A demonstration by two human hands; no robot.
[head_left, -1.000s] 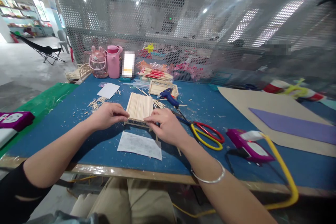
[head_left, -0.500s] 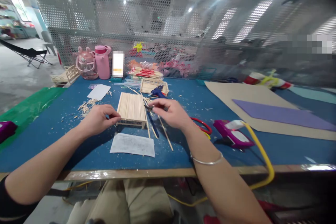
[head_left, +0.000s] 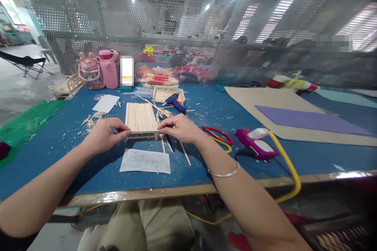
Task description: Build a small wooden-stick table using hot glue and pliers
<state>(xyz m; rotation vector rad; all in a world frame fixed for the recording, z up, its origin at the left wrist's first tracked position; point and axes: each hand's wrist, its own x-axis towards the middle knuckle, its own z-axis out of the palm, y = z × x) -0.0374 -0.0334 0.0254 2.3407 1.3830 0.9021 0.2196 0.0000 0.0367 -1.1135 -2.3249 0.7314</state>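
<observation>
A small wooden stick platform (head_left: 141,117) stands on the blue table, its top made of thin sticks laid side by side. A thin wooden stick (head_left: 144,131) runs across its front edge. My left hand (head_left: 110,135) pinches at the left end of that stick, thumb and forefinger together. At the right end, by the front right corner, my right hand (head_left: 181,128) pinches likewise. Loose sticks (head_left: 185,153) lie beside and under my right hand. A dark tool, partly hidden, rests behind its fingertips. Nearer to me is a whitish rectangular sheet (head_left: 145,161).
Behind my right hand lies a blue glue gun (head_left: 176,104), near a stick frame (head_left: 160,95). Red and yellow handles (head_left: 219,136) and a purple power socket (head_left: 256,145) with a yellow cable are to the right. Stick offcuts (head_left: 91,120), a pink bottle (head_left: 108,71) and purple sheet (head_left: 306,119) surround.
My right hand has let go of the dark tool beside the platform and moved left and nearer, to the front right corner. My left hand stays at the front left corner.
</observation>
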